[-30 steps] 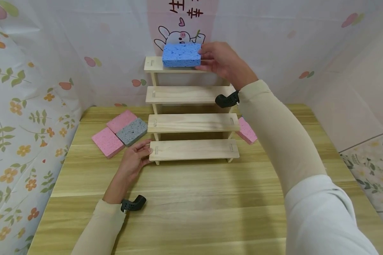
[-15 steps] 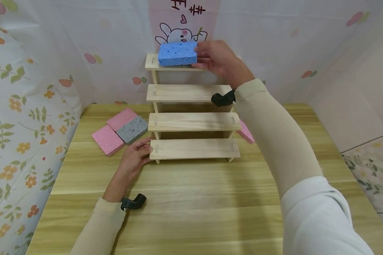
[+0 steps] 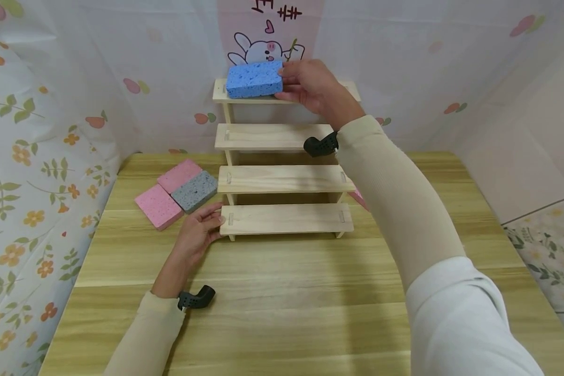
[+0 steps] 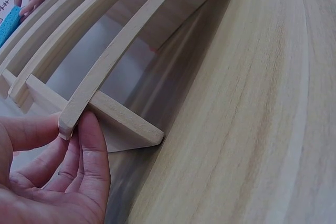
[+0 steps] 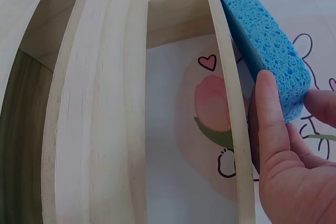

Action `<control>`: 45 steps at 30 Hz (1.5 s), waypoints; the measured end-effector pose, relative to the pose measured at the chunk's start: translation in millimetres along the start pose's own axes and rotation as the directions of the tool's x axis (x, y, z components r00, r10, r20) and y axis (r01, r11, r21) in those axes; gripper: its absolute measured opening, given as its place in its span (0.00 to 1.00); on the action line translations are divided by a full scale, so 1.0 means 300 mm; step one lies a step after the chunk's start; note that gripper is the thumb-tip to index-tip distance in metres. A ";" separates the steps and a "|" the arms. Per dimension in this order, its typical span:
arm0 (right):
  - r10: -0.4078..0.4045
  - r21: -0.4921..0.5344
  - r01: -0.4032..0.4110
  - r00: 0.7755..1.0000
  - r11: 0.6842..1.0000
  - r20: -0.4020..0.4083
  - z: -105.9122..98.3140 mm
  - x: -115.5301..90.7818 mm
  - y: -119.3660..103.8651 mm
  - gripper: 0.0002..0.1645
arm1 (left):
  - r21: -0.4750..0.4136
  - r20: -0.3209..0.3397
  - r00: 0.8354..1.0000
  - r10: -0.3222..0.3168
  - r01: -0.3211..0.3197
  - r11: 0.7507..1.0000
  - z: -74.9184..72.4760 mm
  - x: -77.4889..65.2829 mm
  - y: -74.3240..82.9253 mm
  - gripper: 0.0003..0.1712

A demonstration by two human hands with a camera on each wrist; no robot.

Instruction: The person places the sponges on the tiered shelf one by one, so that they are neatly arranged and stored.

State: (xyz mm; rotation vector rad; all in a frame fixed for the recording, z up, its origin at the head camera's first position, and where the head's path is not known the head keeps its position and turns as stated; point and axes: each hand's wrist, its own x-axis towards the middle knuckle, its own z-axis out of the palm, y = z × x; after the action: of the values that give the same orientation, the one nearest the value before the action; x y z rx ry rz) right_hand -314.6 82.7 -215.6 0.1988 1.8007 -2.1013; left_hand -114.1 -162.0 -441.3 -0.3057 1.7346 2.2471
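A blue sponge (image 3: 254,80) is at the left part of the top step of a wooden tiered shelf (image 3: 285,218). My right hand (image 3: 310,86) grips the sponge by its right end, and the right wrist view shows thumb and fingers on either side of the blue sponge (image 5: 268,45). At the lower left, my left hand (image 3: 198,233) pinches the left end of the bottom step. In the left wrist view my left hand (image 4: 63,166) has its thumb and fingers around that step's corner.
Two pink sponges (image 3: 159,207) and a grey sponge (image 3: 195,191) lie on the wooden table (image 3: 282,313) left of the shelf. Another pink sponge (image 3: 359,199) is partly hidden behind the right sleeve. A printed cloth (image 3: 169,47) hangs behind the shelf.
My right hand has moved left along the top step with the blue sponge, which now sits nearer the step's left end and slightly turned. The left hand has kept its hold.
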 end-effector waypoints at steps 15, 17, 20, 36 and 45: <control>0.011 -0.019 -0.012 1.000 1.000 -0.024 0.005 0.002 -0.015 0.18 | -0.020 0.000 1.000 0.000 0.000 1.000 0.011 0.001 0.007 0.29; 0.008 -0.027 -0.009 1.000 1.000 -0.030 0.006 0.003 -0.018 0.17 | -0.021 -0.001 1.000 0.001 -0.001 1.000 0.011 0.001 0.008 0.29; 0.009 -0.044 -0.011 0.999 0.999 -0.049 0.008 0.004 -0.022 0.16 | -0.022 0.002 1.000 0.005 -0.005 1.000 0.011 0.001 0.010 0.29; 0.009 -0.028 -0.012 0.995 1.000 -0.100 -0.004 -0.008 -0.031 0.14 | -0.026 0.020 1.000 0.012 -0.011 1.000 0.010 0.004 0.004 0.29; 0.005 -0.011 -0.006 0.995 1.000 -0.096 -0.021 -0.014 -0.034 0.14 | -0.012 0.014 1.000 0.005 -0.005 1.000 0.004 0.007 0.011 0.29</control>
State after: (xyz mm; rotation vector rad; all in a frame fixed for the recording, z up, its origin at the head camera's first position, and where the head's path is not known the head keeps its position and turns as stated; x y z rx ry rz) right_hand -315.1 90.9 -205.8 0.3063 1.8634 -2.1102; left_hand -117.1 -161.5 -438.9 -0.2878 1.7170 2.2586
